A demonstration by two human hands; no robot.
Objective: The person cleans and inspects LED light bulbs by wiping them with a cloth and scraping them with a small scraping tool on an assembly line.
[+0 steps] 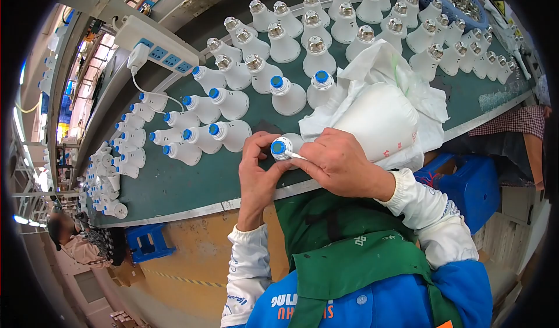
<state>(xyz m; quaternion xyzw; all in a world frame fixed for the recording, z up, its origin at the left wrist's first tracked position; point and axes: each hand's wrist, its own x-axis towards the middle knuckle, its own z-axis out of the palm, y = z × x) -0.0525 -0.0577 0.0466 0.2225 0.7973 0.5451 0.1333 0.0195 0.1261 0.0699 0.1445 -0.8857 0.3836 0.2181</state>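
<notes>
My left hand is closed around the neck of a white light bulb body near the bench's front edge. The bulb stands with its blue-rimmed, greenish top facing up at me. My right hand pinches a thin white stick, whose tip meets the edge of that blue top. Just beyond my hands stand other bulb bodies with blue tops, such as one bulb and another. A white plastic bag with red print lies beside my right hand.
Rows of bulbs with metal screw caps fill the back of the green bench. More blue-topped bulbs stand left. A blue basket holds metal caps. A power strip is mounted back left. Another person sits far left.
</notes>
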